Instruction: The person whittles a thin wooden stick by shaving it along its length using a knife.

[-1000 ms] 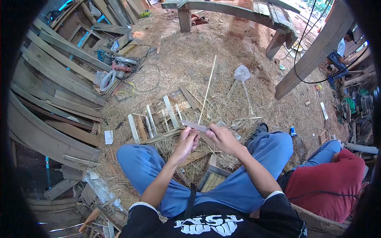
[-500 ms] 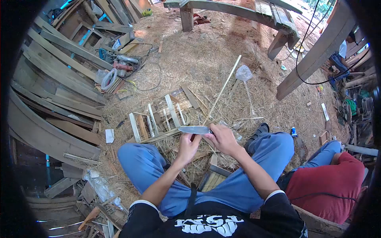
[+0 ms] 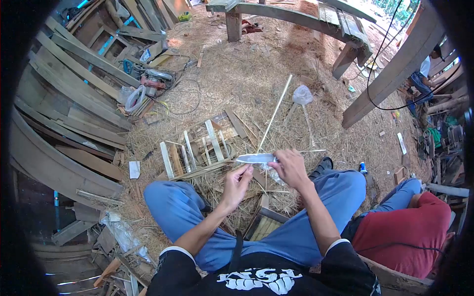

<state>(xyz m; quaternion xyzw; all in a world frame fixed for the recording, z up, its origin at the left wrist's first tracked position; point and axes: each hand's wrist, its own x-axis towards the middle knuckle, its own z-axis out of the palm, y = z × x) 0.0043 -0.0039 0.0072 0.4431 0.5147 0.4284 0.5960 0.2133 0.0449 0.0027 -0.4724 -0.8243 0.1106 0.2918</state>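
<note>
My right hand (image 3: 290, 168) is closed around the handle of a knife (image 3: 255, 158), its broad blade pointing left. Just below the blade, my left hand (image 3: 237, 186) pinches the near end of a long, pale bamboo strip (image 3: 274, 114). That strip stretches away from me past the blade, which hides part of it. Left of the knife, a low wooden frame with several pale slats (image 3: 213, 140) lies on the ground. Between my legs sits a wooden box-like piece (image 3: 266, 222) with a slatted inside.
Shavings cover the ground. A person in a red shirt (image 3: 402, 237) sits close at my right; another person (image 3: 423, 79) is farther back. Power tools (image 3: 155, 79) and stacked boards (image 3: 74, 106) lie left. A wooden post (image 3: 390, 74) and bench (image 3: 291, 17) stand ahead.
The knife and my right hand have moved slightly right, and my left fingertips now sit below the blade. The strip's far end has shifted a little left and nearer.
</note>
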